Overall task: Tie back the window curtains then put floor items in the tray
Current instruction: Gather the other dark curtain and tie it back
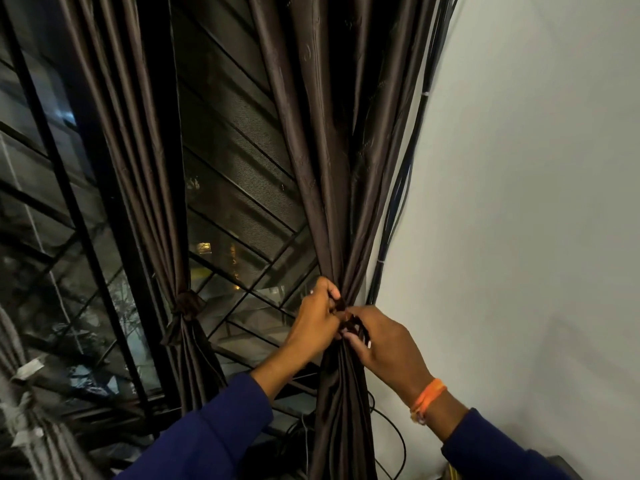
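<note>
**Both hands at the tie on the right curtain**

The window (pixel 239 188) fills the left and middle of your view, dark outside, with a black metal grille (pixel 242 216) of slanted bars and a fine mesh behind it. A plain white wall (pixel 519 202) takes up the right side.

Your right curtain (pixel 332 168), dark brown and glossy, hangs beside the wall and is gathered to a narrow waist low in the scene, then falls loose below. The left curtain (pixel 152 188) of the same cloth is already cinched, with a knotted tie-back (pixel 187 304) around it.

A bundle of dark cables (pixel 408 174) runs down the wall's edge just right of the right curtain, and more cable loops near the floor.

Your left hand (pixel 317 322) is curled round the gathered waist from the left, fingers closed on the cloth. Your right hand (pixel 384 344) meets it from the right, fingertips pinching the dark brown tie strip (pixel 351 323) at the same point; the two hands touch there. Both sleeves are dark blue, and an orange thread band (pixel 427 398) sits on your right wrist.

No tray or floor items show.
</note>
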